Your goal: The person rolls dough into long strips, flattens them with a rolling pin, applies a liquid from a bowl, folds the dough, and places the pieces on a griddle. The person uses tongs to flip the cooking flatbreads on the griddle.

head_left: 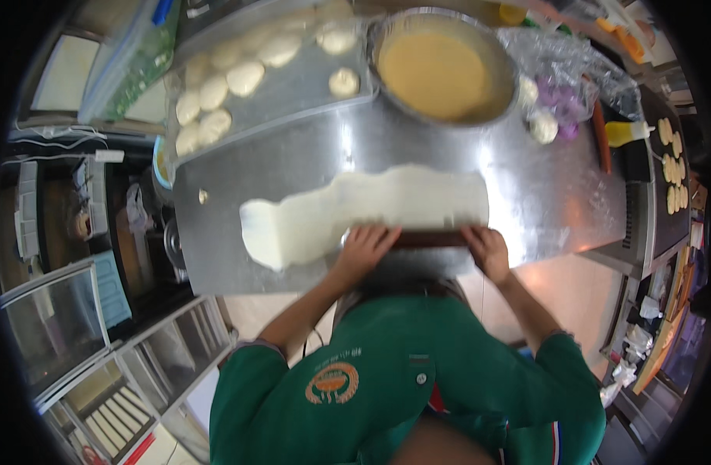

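My left hand [364,249] and my right hand [489,253] are closed on the two ends of a dark brown rolling pin [429,239]. The pin lies level along the near edge of a long, thin sheet of pale dough [386,200]. That sheet spreads sideways over the steel table [309,155], its far edge wavy and its left end hanging lower toward me. Part of the dough's near edge is hidden by the pin and my fingers.
Behind the dough, a tray [309,93] bears several dough balls [245,78]. A metal bowl [380,74] of yellow batter stands beside it. Plastic bags [557,58], a yellow squeeze bottle [627,132] and a griddle [659,209] with several browned pieces are at the right.
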Action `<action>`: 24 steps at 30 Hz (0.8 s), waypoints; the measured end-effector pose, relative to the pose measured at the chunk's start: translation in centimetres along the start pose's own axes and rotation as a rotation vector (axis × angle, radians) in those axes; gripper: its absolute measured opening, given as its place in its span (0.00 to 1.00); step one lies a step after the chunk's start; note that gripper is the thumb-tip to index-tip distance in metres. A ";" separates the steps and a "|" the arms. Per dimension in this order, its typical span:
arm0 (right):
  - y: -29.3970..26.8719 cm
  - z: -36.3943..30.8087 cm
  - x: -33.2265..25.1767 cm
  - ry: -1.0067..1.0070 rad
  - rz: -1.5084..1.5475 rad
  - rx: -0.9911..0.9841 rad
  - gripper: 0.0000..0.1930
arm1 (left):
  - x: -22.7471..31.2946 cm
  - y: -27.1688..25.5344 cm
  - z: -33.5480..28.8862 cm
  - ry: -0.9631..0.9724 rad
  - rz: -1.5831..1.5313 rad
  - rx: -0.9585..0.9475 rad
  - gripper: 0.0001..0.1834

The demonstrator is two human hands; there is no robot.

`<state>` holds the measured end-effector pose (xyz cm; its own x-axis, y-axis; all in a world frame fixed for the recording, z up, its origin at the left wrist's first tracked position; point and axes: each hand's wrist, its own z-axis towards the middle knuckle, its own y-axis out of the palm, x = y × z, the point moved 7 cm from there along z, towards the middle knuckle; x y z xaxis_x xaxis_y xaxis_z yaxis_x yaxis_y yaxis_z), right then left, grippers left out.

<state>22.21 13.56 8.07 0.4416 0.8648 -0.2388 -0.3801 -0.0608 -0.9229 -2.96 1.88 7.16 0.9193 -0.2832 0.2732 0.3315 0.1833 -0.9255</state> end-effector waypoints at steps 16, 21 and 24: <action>7.0 7.6 -8.2 -0.198 0.088 -0.450 0.31 | -2.1 -1.2 -7.6 -0.210 0.153 -0.001 0.41; 10.2 13.2 -10.1 -0.299 -0.049 -0.545 0.29 | -12.2 -4.9 -6.1 -0.762 -0.398 0.210 0.41; 10.6 16.0 -13.3 -0.304 0.011 -0.297 0.31 | -12.4 -5.3 -5.1 -0.525 0.129 0.009 0.45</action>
<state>-0.65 9.41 6.32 0.1622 0.9681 -0.1908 -0.1133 -0.1738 -0.9782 -17.17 -0.39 7.35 0.9342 0.2499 0.2545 0.2090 0.1944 -0.9584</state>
